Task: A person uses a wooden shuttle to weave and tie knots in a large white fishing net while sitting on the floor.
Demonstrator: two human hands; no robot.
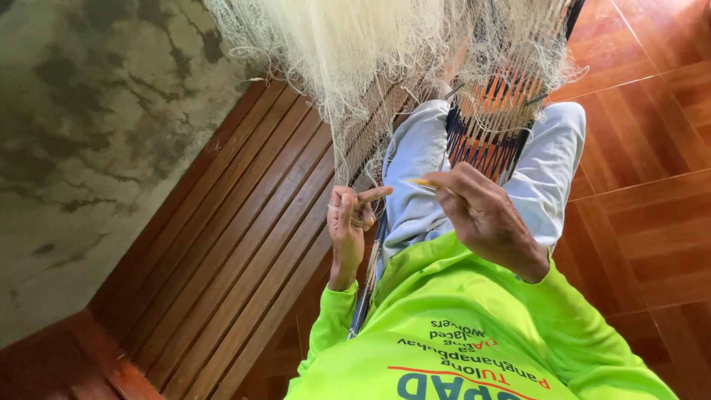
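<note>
A pale, fine-meshed fishing net [355,52] hangs down from the top of the view over my lap. My left hand [348,222] is closed on the net's lower edge, forefinger stretched toward the right. My right hand [481,215] pinches a thin yellow netting needle [418,182], its tip pointing left at the mesh between the two hands. The hands are a short gap apart. I wear a bright lime-green long-sleeved shirt [459,326] and light blue-grey trousers [415,163].
I sit on a bench of dark wooden slats [237,244]. A stained concrete wall [96,133] runs along the left. Glossy red-brown tiles [652,148] cover the floor at right. A dark-framed chair with woven strands [489,133] stands between my knees.
</note>
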